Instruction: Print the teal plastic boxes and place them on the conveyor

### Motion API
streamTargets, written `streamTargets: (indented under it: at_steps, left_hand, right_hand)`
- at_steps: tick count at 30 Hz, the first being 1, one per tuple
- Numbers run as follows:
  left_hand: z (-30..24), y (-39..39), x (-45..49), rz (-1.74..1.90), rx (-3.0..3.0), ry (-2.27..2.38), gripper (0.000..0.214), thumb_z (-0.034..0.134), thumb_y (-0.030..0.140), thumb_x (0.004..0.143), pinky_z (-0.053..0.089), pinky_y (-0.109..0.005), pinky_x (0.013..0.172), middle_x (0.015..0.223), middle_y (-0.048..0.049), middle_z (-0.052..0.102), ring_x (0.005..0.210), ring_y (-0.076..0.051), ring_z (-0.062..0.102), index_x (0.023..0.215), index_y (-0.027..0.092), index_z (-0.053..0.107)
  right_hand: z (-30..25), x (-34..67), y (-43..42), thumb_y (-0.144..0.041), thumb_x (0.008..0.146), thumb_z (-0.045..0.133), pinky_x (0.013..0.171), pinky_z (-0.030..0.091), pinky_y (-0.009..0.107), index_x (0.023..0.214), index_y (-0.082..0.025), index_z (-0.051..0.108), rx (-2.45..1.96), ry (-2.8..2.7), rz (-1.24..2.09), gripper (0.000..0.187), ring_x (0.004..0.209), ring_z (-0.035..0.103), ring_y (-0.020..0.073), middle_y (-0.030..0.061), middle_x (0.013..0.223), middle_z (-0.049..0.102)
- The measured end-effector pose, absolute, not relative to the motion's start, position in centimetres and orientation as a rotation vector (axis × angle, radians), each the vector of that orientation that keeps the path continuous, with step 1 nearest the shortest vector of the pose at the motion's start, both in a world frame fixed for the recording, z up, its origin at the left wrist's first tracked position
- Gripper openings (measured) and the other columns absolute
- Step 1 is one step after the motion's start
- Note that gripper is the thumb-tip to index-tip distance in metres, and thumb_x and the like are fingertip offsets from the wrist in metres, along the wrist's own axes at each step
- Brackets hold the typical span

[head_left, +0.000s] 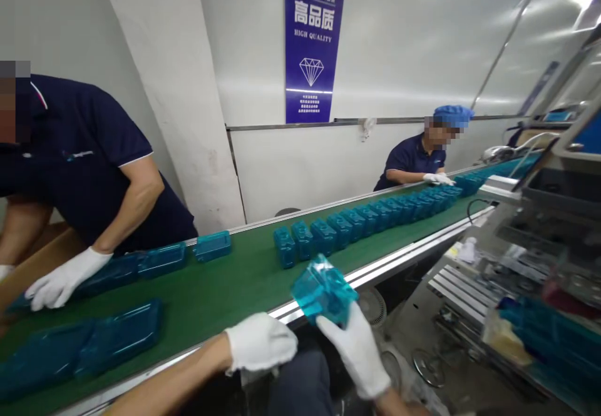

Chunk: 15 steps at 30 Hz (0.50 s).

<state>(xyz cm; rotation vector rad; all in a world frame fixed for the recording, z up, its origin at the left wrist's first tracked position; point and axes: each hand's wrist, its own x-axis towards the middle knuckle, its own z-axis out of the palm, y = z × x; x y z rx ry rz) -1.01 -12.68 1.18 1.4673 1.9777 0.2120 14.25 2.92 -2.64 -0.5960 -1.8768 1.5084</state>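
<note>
Well, one head view only, looking down a line: at the bottom, the person's right hand (352,350) in a white glove, grip closed up under the lower edge of a translucent teal plastic case (323,291), with the case lifted and tilted just above the near rail of a green conveyor belt (225,303). Just beside it, the left hand (260,343), also gloved, over the rail and apart from the case, nothing in it, grip too bunched to call spread or closed. Farther along the belt, a long row of upright teal cases (366,219), nearly touching one another. Nearer the left, flat teal cases (117,341) lying in pairs. Across the belt, a co-worker in a navy polo shirt (84,153), one gloved hand (63,278) resting on a flat case (162,259). Farther off, a second co-worker in a blue cap (413,159), gloved hands (437,179) beside the row. On the wall, a blue HIGH QUALITY banner (310,44).
</note>
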Motion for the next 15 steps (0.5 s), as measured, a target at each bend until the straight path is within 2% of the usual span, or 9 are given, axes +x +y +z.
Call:
streamTargets:
  at_steps: [2,4,6,8,10,12,14,15]
  left_hand:
    - [1.8,-16.7,-6.5,0.387,1.294,2.295,0.049,0.032,0.041,0.102,0.057,-0.033,0.082,0.089,-0.0043,0.078,0.084,-0.023,0.074,0.116,0.02,0.075]
    - [2.3,-19.6,-11.7,0.47,1.238,2.555,0.056,0.028,0.037,0.101,0.054,-0.037,0.099,0.11,-0.0084,0.079,0.104,-0.025,0.074,0.138,0.015,0.064]
    - [2.3,-21.0,-16.3,0.426,1.24,2.731,0.06,0.032,0.024,0.093,0.044,-0.038,0.118,0.138,-0.01,0.068,0.131,-0.024,0.063,0.147,0.012,0.056]
    - [1.7,-20.9,-20.0,0.289,1.297,2.827,0.067,0.038,0.017,0.084,0.03,-0.037,0.128,0.157,-0.0086,0.053,0.148,-0.023,0.046,0.147,0.012,0.057]
    - [0.8,-19.7,-23.0,0.127,1.339,2.864,0.069,0.045,0.02,0.082,0.025,-0.041,0.131,0.165,-0.011,0.041,0.155,-0.028,0.036,0.149,0.012,0.056]
    - [-0.1,-18.0,-25.6,-0.011,1.309,2.873,0.072,0.051,0.034,0.085,0.026,-0.047,0.13,0.168,-0.017,0.033,0.157,-0.035,0.029,0.152,0.008,0.051]
    - [-0.6,-16.7,-27.9,-0.088,1.291,2.851,0.077,0.053,0.047,0.087,0.03,-0.05,0.127,0.166,-0.0215,0.034,0.156,-0.039,0.03,0.152,0.005,0.05]
    - [-0.8,-16.3,-29.0,-0.086,1.311,2.842,0.077,0.052,0.051,0.088,0.034,-0.05,0.125,0.163,-0.0224,0.039,0.153,-0.039,0.036,0.15,0.005,0.053]
  right_hand:
    - [-2.4,9.2,1.0,-0.037,0.072,0.074,0.09,0.061,0.041,0.108,-0.022,0.064,-0.571,-1.932,1.609,0.041,0.099,0.075,0.0284,0.0068,0.106,0.078]
    - [-2.3,4.3,-0.5,-0.034,0.072,0.071,0.095,0.059,0.041,0.109,-0.023,0.062,-0.584,-1.993,1.595,0.04,0.102,0.074,0.0274,0.0037,0.106,0.078]
    - [-2.6,0.1,-1.3,-0.032,0.075,0.07,0.102,0.055,0.042,0.116,-0.023,0.06,-0.657,-2.007,1.533,0.044,0.106,0.073,0.027,0.0032,0.109,0.077]
    - [-3.4,-2.9,-1.7,-0.029,0.076,0.071,0.106,0.053,0.045,0.121,-0.022,0.059,-0.752,-1.998,1.485,0.048,0.112,0.071,0.0291,0.0056,0.114,0.075]
    - [-4.6,-4.9,-1.8,-0.027,0.077,0.071,0.109,0.051,0.048,0.123,-0.022,0.059,-0.845,-1.992,1.437,0.048,0.118,0.069,0.0319,0.0078,0.118,0.074]
    - [-5.9,-5.9,-1.8,-0.024,0.077,0.071,0.113,0.048,0.052,0.125,-0.022,0.059,-0.906,-1.982,1.403,0.05,0.124,0.066,0.0342,0.0092,0.124,0.072]
    - [-7.0,-5.6,-1.7,-0.022,0.074,0.073,0.117,0.043,0.057,0.129,-0.025,0.059,-0.939,-1.962,1.385,0.057,0.132,0.061,0.0365,0.0098,0.134,0.069]
    - [-7.4,-4.8,-1.5,-0.022,0.072,0.076,0.119,0.041,0.059,0.131,-0.027,0.059,-0.942,-1.949,1.384,0.061,0.136,0.058,0.037,0.0092,0.138,0.067]
